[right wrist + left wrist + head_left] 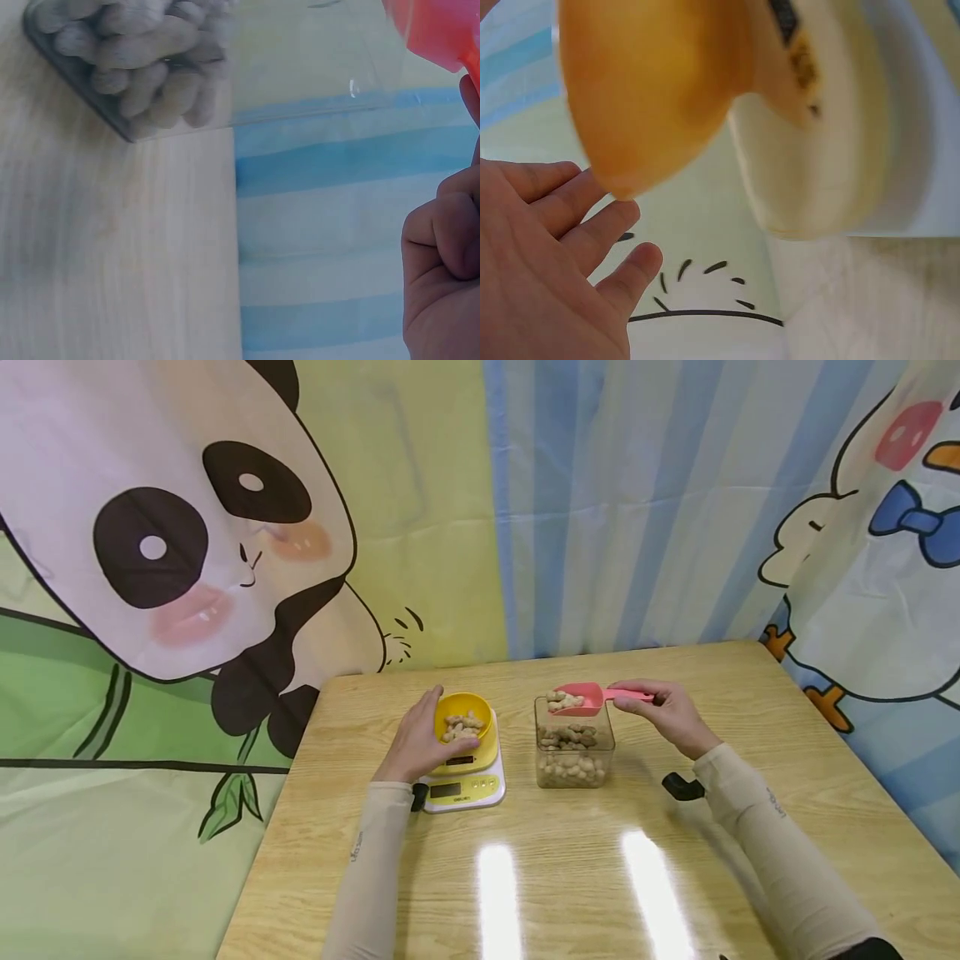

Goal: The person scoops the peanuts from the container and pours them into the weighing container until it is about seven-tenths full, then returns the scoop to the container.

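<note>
The pink scoop [592, 700] is in the right hand [671, 717], which pinches its handle. The scoop has peanuts [564, 700] in it and is over a clear box [575, 750] with lots more inside. The left hand [414, 739] holds a yellow bowl [463, 702] by its side. The bowl has peanuts too and sits on a scale [480, 789]. Under it all is a wooden table [570, 860]. A big panda [187, 452] shows on the cloth behind.
</note>
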### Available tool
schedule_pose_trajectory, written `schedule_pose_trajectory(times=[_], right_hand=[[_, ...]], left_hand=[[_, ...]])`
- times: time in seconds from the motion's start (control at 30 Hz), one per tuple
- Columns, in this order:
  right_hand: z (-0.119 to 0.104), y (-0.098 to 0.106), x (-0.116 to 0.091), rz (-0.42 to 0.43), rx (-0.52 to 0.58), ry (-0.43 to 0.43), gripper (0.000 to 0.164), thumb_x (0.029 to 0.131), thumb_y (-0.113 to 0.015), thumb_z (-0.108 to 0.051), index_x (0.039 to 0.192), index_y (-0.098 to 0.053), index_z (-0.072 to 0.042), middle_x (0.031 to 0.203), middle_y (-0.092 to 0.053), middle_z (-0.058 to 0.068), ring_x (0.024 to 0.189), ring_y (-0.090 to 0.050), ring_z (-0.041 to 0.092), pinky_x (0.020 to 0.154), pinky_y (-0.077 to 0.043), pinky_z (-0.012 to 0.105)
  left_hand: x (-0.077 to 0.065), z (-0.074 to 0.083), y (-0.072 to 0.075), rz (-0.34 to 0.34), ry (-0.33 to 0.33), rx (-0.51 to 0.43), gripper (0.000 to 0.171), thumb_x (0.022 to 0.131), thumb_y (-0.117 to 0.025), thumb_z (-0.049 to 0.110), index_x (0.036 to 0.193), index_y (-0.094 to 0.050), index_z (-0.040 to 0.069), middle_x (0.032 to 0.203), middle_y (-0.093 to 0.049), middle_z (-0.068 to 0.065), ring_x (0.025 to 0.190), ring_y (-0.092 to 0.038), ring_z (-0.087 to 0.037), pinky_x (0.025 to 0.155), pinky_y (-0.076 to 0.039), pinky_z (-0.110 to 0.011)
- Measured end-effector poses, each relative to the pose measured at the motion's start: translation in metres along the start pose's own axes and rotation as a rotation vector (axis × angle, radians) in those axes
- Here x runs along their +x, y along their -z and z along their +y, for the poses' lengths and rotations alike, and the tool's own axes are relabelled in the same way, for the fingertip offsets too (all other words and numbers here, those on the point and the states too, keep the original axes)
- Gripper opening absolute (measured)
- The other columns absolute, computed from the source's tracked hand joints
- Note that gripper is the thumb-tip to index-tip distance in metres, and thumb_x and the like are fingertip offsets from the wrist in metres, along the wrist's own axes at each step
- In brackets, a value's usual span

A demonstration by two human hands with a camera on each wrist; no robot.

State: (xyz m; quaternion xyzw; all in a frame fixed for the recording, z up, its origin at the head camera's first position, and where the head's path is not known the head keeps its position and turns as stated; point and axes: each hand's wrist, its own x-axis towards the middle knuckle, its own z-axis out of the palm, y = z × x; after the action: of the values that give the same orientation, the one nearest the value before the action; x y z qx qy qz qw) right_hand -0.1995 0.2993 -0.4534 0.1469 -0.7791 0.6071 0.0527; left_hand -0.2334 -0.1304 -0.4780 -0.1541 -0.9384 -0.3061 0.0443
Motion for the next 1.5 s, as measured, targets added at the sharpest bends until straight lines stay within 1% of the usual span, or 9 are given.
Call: schedule_pose_trajectory(times=[0.2, 0.47, 0.63, 0.83, 0.93, 1.1, 1.2, 1.33, 1.5], right_hand=[[-0.013, 0.001, 0.018, -0.018, 0.009, 0.02, 0.032, 0.098, -0.07, -0.014, 0.127, -0.07, 0.0, 0.108, -0.074, 0.003, 0.075, -0.056, 0.01, 0.071, -0.053, 0.023], [-0.04, -0.008, 0.057, -0.049, -0.002, 0.078, 0.031, 0.097, -0.071, -0.012, 0.125, -0.071, -0.001, 0.086, -0.069, 0.001, 0.062, -0.036, 0.014, 0.057, -0.04, 0.028], [-0.054, -0.024, 0.08, -0.082, 0.019, 0.077, 0.032, 0.097, -0.071, -0.014, 0.127, -0.071, -0.003, 0.089, -0.07, 0.001, 0.062, -0.033, 0.017, 0.059, -0.04, 0.028], [-0.063, -0.051, 0.1, -0.111, 0.06, 0.09, 0.028, 0.095, -0.074, -0.018, 0.12, -0.075, -0.008, 0.075, -0.06, 0.003, 0.062, -0.029, 0.017, 0.059, -0.032, 0.033], [-0.067, -0.064, 0.109, -0.123, 0.062, 0.096, 0.027, 0.093, -0.076, -0.021, 0.118, -0.077, -0.011, 0.085, -0.067, 0.006, 0.065, -0.034, 0.017, 0.059, -0.035, 0.029], [-0.064, -0.084, 0.121, -0.176, 0.069, 0.099, 0.029, 0.094, -0.076, -0.021, 0.119, -0.076, -0.008, 0.102, -0.073, 0.007, 0.071, -0.044, 0.017, 0.066, -0.046, 0.025], [-0.056, -0.093, 0.124, -0.213, 0.034, 0.097, 0.03, 0.094, -0.076, -0.021, 0.12, -0.075, -0.007, 0.104, -0.074, 0.007, 0.068, -0.045, 0.019, 0.067, -0.048, 0.026], [-0.046, -0.103, 0.124, -0.283, -0.028, 0.067, 0.031, 0.094, -0.076, -0.024, 0.12, -0.076, -0.01, 0.107, -0.075, 0.006, 0.072, -0.055, 0.02, 0.072, -0.052, 0.028], [-0.039, -0.111, 0.124, -0.393, -0.144, 0.05, 0.028, 0.093, -0.076, -0.032, 0.117, -0.077, -0.016, 0.096, -0.074, 0.005, 0.061, -0.044, 0.017, 0.057, -0.041, 0.027]], left_hand=[[-0.002, -0.008, -0.007, -0.004, 0.007, -0.006, 0.119, 0.073, -0.081, 0.067, 0.163, -0.022, 0.016, 0.164, -0.03, -0.004, 0.147, -0.033, -0.03, 0.117, -0.031, -0.057], [0.0, -0.015, -0.013, 0.012, 0.033, -0.065, 0.119, 0.071, -0.084, 0.065, 0.162, -0.023, 0.018, 0.161, -0.036, -0.001, 0.144, -0.037, -0.027, 0.116, -0.034, -0.055], [0.001, -0.015, -0.014, 0.007, 0.044, -0.079, 0.119, 0.07, -0.084, 0.065, 0.162, -0.025, 0.017, 0.16, -0.037, -0.001, 0.143, -0.038, -0.027, 0.115, -0.035, -0.056], [0.0, -0.016, -0.014, 0.01, 0.043, -0.095, 0.12, 0.07, -0.084, 0.065, 0.161, -0.027, 0.013, 0.159, -0.039, -0.002, 0.142, -0.039, -0.029, 0.114, -0.035, -0.057], [-0.001, -0.016, -0.013, 0.016, 0.048, -0.094, 0.119, 0.07, -0.085, 0.065, 0.161, -0.027, 0.015, 0.159, -0.038, -0.001, 0.142, -0.039, -0.028, 0.115, -0.034, -0.056], [0.0, -0.016, -0.013, 0.02, 0.044, -0.086, 0.117, 0.071, -0.084, 0.065, 0.161, -0.027, 0.016, 0.16, -0.037, -0.001, 0.143, -0.037, -0.028, 0.115, -0.034, -0.056], [0.0, -0.016, -0.014, 0.019, 0.044, -0.093, 0.118, 0.071, -0.084, 0.065, 0.161, -0.027, 0.015, 0.16, -0.036, -0.002, 0.143, -0.038, -0.03, 0.114, -0.034, -0.058], [0.0, -0.016, -0.015, 0.021, 0.048, -0.095, 0.118, 0.07, -0.084, 0.066, 0.16, -0.028, 0.015, 0.161, -0.036, -0.003, 0.142, -0.038, -0.031, 0.113, -0.035, -0.059], [0.0, -0.017, -0.014, 0.024, 0.055, -0.09, 0.118, 0.069, -0.083, 0.067, 0.16, -0.028, 0.017, 0.161, -0.035, -0.001, 0.143, -0.038, -0.028, 0.114, -0.035, -0.056]])
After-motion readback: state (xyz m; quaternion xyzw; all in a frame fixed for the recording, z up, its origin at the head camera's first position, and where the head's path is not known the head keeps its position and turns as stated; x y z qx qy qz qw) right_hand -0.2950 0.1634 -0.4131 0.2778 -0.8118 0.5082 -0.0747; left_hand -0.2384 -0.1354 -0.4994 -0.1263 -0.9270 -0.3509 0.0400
